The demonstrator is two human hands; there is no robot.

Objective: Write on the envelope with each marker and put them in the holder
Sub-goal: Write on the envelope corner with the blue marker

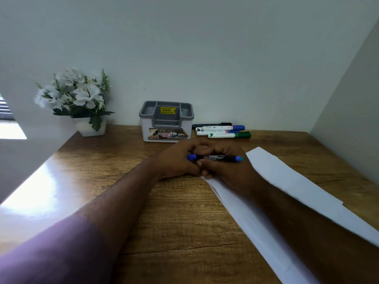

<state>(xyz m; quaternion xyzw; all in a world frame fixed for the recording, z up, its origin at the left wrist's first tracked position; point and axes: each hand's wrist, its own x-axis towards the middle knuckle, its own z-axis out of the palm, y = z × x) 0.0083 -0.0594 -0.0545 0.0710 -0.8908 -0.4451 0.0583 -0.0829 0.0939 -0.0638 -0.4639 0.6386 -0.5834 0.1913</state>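
Two hands meet over the middle of the brown wood-grain desk (174,212), both on one black-barrelled marker with blue cap (215,158) held level, parallel to the desk's back edge. Left hand (176,160) has fingers curled round the blue cap end; right hand (223,167) has fingers wrapped round the barrel, blue tail end sticking out past it. Cannot tell whether the cap is seated or coming off.

Long white paper envelope (287,181) lies flat, diagonal, from just beside the hands toward the desk's front right corner; right forearm rests across it. No writing visible on the exposed part.

Grey-and-white plastic holder with compartments (166,121) stands at the back edge, roughly centre, yellow price sticker inside, no markers showing in it. Just right of it, a row of markers lies on the desk at the back edge: slim black marker (212,125), two white markers with blue caps (222,128), white marker with green cap (229,135).

White pot of white artificial flowers (75,99) sits at the back left corner.
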